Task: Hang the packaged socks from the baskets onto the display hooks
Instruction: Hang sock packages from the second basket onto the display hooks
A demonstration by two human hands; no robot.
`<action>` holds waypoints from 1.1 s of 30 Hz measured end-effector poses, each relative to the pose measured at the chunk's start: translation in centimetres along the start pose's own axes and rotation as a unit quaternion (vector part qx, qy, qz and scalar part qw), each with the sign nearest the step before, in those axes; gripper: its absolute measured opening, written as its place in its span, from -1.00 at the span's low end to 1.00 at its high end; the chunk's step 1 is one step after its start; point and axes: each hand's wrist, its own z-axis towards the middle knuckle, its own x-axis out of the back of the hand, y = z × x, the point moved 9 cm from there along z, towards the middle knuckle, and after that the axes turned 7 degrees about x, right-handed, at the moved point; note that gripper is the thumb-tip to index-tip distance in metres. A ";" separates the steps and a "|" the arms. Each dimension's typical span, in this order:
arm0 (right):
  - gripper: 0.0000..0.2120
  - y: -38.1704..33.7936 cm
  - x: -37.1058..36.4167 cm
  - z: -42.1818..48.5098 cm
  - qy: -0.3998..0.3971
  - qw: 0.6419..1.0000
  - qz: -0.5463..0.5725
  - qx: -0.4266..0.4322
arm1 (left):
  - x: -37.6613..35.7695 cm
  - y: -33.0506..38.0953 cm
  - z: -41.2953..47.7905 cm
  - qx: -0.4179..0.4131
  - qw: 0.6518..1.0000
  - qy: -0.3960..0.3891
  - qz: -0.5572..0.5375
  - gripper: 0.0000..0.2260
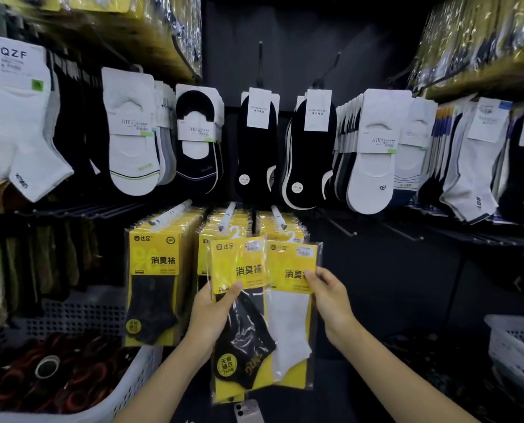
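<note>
1. While the head view looked down at the sock wall, the left hand gripped the black-sock packet by its left edge. The thumb lay across the front where the yellow card met the sock and the fingers curled behind. That hold probably kept the packet upright with its label facing out.
2. The right hand pinched the white-sock packet at its right edge, thumb on the card and fingers behind. The two packets overlapped, with the black one in front. It looked as though the hands were parting a pair so that each could be hung singly.
3. Both packets were held high, with their plastic hangers just below the tips of the middle display hook and the right display hook. Neither hanger was on a hook yet. The height seemed chosen to line each hanger up with a hook tip.
4. The left display hook carried a row of hung yellow packets, fronts forward. More packets of the same kind filled the two hooks behind the held pair. Which sock colours those rows held could not be told.
5. The left basket sat at the lower left holding dark and red goods. The right basket stood at the right edge, and both seemed within reach for restocking. A phone showed at the bottom edge, just below the held packets.
</note>
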 end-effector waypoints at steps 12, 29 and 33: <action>-0.90 -1.0 -0.8 4.0 -0.023 0.997 -0.062 0.039 | 3.0 1.1 0.8 -0.016 0.999 0.049 -0.016 -0.87; -0.73 0.7 -1.8 -0.2 -0.071 0.995 -0.060 -0.016 | -3.1 -0.8 0.3 0.008 0.999 -0.032 0.016 -0.78; -0.84 -0.4 -2.1 -1.0 -0.082 0.996 -0.033 0.020 | -6.5 -0.5 -0.3 -0.015 0.996 -0.068 0.052 -0.77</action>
